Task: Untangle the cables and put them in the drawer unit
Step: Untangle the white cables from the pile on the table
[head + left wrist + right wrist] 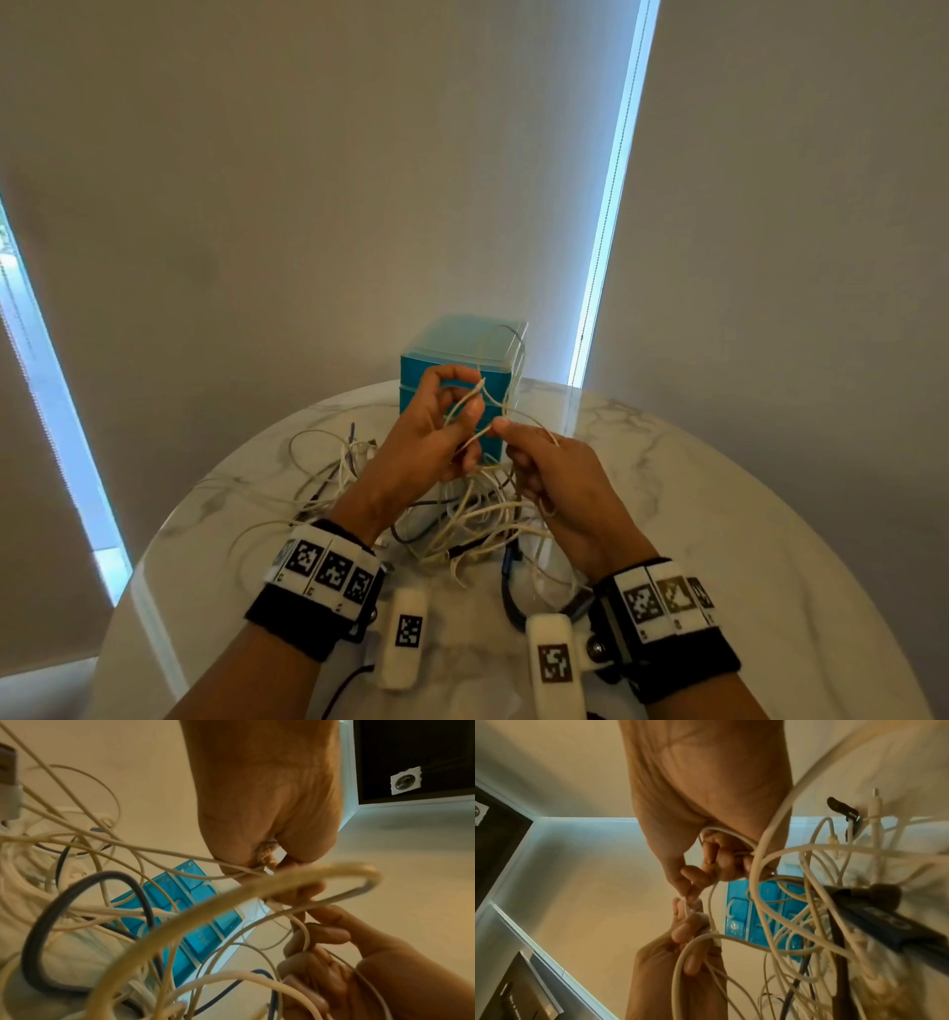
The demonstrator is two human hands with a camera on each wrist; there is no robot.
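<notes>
A blue drawer unit stands at the back of the table, its drawers all pushed in. In front of it lies a tangle of white, cream and dark cables. Both hands are raised just above the heap. My left hand pinches a thin white cable between thumb and fingers, and its loop rises in front of the unit. My right hand grips strands of the same bundle close beside it. The left wrist view shows the left hand curled on thin strands. The right hand pinches one too.
The round marble table has bare surface to the right and along the front. Loose cable loops spread left of the heap. A dark blue plug hangs in the bundle. Roller blinds with bright window gaps stand behind.
</notes>
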